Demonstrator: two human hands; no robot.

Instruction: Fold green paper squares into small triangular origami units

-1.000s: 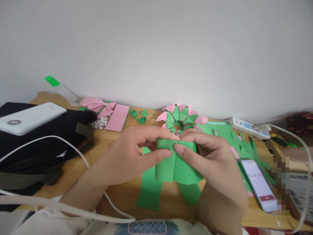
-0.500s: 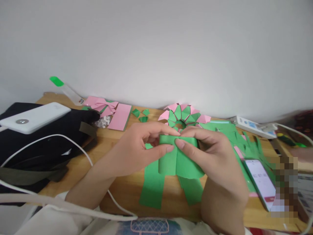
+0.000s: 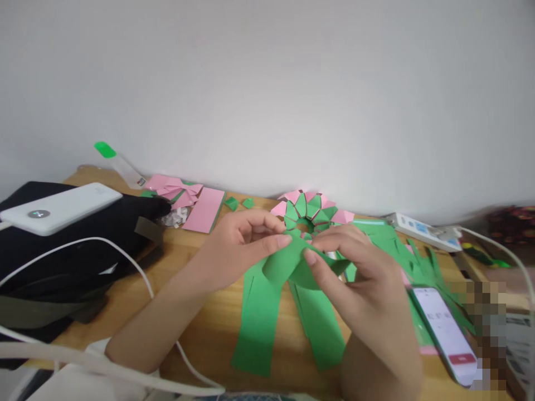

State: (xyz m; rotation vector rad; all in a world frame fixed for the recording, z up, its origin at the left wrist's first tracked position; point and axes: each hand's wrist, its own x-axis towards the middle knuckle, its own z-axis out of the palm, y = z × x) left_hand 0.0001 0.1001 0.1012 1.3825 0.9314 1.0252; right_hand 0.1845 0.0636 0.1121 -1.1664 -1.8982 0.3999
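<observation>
Between my two hands hangs a curved piece of green paper, raised above the table. My left hand pinches its upper left part between thumb and fingers. On the other side, my right hand grips it with the thumb in front and fingers behind. Green paper strips lie on the wood below, with more strips to their right. Just beyond my fingers sits a ring of folded pink and green paper, partly hidden by my hands.
At left, a white power bank rests on a black bag, its white cable looping across the table. Pink paper lies at the back. To the right are green scraps, a phone and a power strip.
The green paper in my hands has gone from showing a flat creased front to being curved and tilted. My hands have shifted slightly, and the camera view has moved a little.
</observation>
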